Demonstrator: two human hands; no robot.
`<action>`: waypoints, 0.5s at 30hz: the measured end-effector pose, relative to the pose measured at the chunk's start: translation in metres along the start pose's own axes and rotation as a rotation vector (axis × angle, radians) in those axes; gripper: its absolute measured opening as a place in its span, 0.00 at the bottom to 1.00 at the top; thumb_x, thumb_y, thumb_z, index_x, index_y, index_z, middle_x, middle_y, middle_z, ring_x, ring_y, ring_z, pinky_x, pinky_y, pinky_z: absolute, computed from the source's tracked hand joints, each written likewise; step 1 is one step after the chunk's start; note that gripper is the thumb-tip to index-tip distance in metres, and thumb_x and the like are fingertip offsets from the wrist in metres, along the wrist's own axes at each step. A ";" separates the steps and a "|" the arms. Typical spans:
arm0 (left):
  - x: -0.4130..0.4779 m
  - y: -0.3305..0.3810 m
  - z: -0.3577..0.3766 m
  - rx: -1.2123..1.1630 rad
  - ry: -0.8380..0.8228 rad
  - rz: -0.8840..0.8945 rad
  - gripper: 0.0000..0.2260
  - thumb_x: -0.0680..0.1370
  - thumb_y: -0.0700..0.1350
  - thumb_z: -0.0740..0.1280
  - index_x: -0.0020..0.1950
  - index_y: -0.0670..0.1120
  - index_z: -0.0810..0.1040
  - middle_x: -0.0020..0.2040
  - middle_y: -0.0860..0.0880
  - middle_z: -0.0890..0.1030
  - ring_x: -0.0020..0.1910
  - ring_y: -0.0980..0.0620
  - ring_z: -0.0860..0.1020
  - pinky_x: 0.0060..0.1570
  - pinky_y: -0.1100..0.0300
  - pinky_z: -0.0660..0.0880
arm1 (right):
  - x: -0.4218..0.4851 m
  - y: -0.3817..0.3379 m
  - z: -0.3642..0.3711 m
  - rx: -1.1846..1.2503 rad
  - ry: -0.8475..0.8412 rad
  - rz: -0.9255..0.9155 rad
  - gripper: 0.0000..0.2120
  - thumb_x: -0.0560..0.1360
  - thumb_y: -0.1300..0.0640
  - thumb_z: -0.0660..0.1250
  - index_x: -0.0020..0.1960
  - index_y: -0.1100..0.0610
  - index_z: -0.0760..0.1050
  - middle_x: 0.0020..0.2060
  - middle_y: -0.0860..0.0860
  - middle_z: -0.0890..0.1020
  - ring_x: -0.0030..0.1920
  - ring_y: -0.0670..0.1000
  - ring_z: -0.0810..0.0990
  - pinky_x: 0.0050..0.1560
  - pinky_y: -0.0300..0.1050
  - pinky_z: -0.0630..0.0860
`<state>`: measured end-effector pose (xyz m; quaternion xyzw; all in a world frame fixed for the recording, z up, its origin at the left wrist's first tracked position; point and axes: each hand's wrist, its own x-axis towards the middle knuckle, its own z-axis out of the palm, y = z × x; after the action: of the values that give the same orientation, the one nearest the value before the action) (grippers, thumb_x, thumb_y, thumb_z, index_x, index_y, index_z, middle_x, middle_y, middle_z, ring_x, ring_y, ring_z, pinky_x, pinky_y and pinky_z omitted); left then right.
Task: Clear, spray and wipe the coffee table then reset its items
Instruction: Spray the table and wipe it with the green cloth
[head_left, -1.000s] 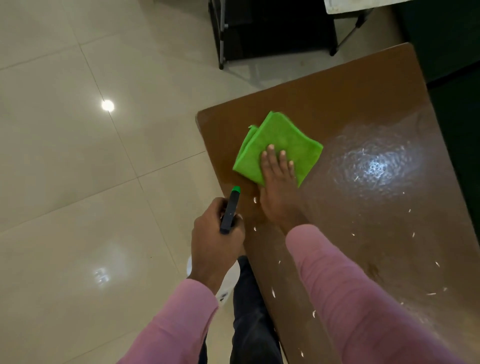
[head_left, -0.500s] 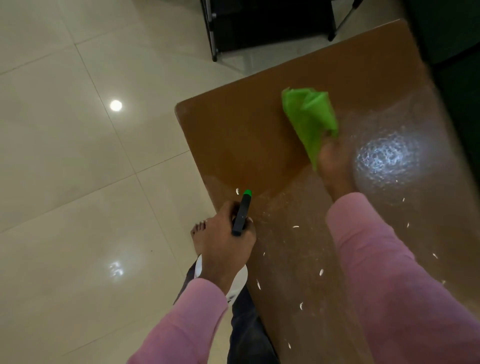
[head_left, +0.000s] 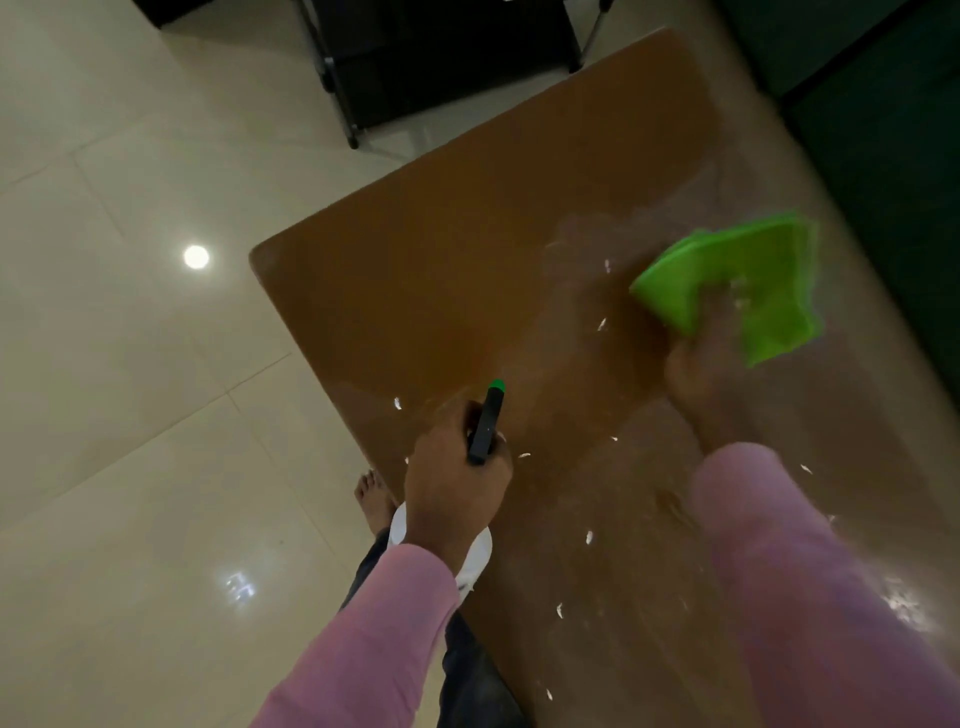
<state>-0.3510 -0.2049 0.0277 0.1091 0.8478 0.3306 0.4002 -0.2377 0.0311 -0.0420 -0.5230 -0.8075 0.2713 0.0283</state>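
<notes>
The brown coffee table (head_left: 441, 291) runs from the near right to the far middle, its surface wet and shiny with white flecks. My right hand (head_left: 696, 364) presses a folded bright green cloth (head_left: 737, 280) flat on the tabletop toward its right side; the hand and cloth are motion-blurred. My left hand (head_left: 452, 483) hovers over the table's near left edge, gripping a spray bottle (head_left: 485, 423) with a black, green-tipped nozzle pointing away; its white body shows below my wrist.
A black metal-framed stand (head_left: 415, 62) sits on the tiled floor (head_left: 130, 389) beyond the table's far end. Dark green furniture (head_left: 883, 130) borders the table's right side. My bare foot (head_left: 371, 499) is on the floor by the table's left edge.
My right hand has swept the green cloth from the table's far left corner area across to the right side. My left hand with the spray bottle has stayed about where it was.
</notes>
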 end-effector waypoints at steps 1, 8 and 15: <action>0.004 0.004 0.003 0.012 -0.005 0.002 0.06 0.77 0.43 0.68 0.44 0.52 0.73 0.32 0.54 0.75 0.29 0.53 0.73 0.31 0.63 0.68 | -0.022 -0.019 0.005 -0.110 -0.093 0.003 0.30 0.76 0.62 0.57 0.77 0.63 0.54 0.77 0.62 0.50 0.77 0.63 0.48 0.75 0.54 0.47; 0.034 0.049 0.023 0.145 -0.079 0.063 0.07 0.77 0.45 0.67 0.42 0.52 0.71 0.34 0.55 0.76 0.34 0.49 0.76 0.34 0.60 0.71 | -0.055 0.015 0.017 -0.188 -0.101 0.048 0.36 0.73 0.67 0.61 0.78 0.61 0.50 0.78 0.59 0.47 0.77 0.62 0.44 0.75 0.56 0.42; 0.063 0.086 0.043 0.272 -0.067 0.126 0.09 0.77 0.51 0.68 0.40 0.51 0.73 0.32 0.53 0.75 0.31 0.50 0.75 0.35 0.57 0.74 | -0.069 0.039 0.006 -0.093 -0.042 0.143 0.33 0.74 0.65 0.57 0.77 0.61 0.52 0.77 0.59 0.48 0.77 0.62 0.45 0.75 0.56 0.42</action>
<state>-0.3670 -0.0912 0.0250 0.2264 0.8623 0.2333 0.3883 -0.1764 -0.0189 -0.0489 -0.5743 -0.7803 0.2456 -0.0323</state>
